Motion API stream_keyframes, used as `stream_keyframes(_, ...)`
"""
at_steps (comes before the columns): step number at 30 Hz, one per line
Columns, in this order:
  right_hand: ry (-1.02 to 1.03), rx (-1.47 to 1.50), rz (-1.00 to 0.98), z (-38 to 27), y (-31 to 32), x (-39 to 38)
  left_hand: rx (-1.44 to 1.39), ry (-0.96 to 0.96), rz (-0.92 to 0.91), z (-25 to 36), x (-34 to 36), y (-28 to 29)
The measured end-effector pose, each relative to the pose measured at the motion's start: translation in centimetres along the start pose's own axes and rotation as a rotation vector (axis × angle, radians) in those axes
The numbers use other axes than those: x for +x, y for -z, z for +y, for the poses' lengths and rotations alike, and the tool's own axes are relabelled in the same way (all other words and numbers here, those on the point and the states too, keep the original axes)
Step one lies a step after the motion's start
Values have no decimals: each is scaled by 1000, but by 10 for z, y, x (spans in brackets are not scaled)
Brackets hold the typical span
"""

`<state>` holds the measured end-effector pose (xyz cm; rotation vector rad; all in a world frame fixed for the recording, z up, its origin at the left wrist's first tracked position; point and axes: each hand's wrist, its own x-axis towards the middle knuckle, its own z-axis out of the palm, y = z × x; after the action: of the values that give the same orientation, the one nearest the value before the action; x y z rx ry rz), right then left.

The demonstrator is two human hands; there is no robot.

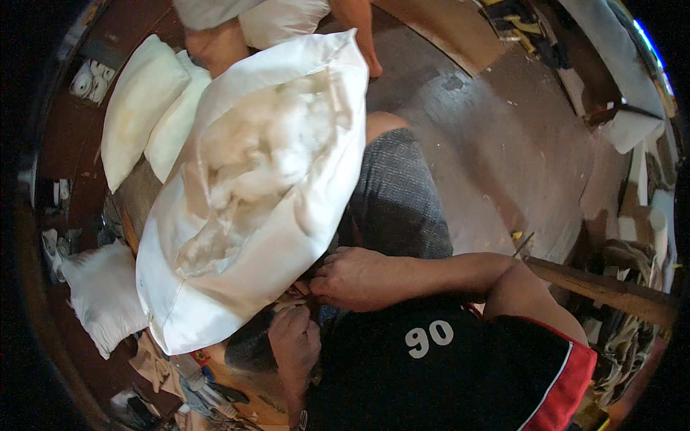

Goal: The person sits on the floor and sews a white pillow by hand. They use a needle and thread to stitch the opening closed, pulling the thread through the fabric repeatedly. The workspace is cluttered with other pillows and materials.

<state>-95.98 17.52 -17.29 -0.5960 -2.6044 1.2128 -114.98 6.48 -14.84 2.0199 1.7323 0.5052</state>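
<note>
A large white pillow cover (323,208) lies across my lap, slanting from far right to near left. Its long opening shows fluffy white stuffing (266,136). My right hand (352,278) is close to my body, just past the cover's near edge, with its fingers curled and closed. Nearer and to the left, my left hand (295,336) is also closed, fingers bent toward the right hand's fingertips. Whatever is between the fingers of either hand is too small or hidden to make out. Neither hand appears to grip the cover.
Two cream pillows (144,108) lean together at far left; a white cushion (108,291) sits nearer. Beyond the cover, another person's bare limbs (356,29) show beside a white pillow (284,21). Clothes and clutter (187,381) lie at lower left. A wooden beam (604,287) stands right.
</note>
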Motion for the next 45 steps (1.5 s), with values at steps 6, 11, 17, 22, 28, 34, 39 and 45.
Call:
stream_keyframes(6,102,67,268,18,70,-49,-11,108,-127,13,11,-4)
stream_keyframes(11,-422,85,1260,132,105,-98,-303,377,-133,23,16,-14)
stream_keyframes(17,-1148,-96,562,351,-54,-160,-465,415,-123,48,36,-10)
stream_keyframes(22,-1114,-153,798,375,-151,-163,-748,558,-71,44,29,-2)
stream_keyframes(28,-1402,20,495,361,-133,-155,-972,605,67,42,23,2)
stream_keyframes(34,-1218,356,754,331,-99,-182,-1153,602,18,46,32,9)
stream_keyframes(39,-707,440,1319,307,-45,-221,-1229,522,-25,49,27,25)
stream_keyframes(45,-306,411,1265,85,74,-129,-1381,329,88,44,20,43)
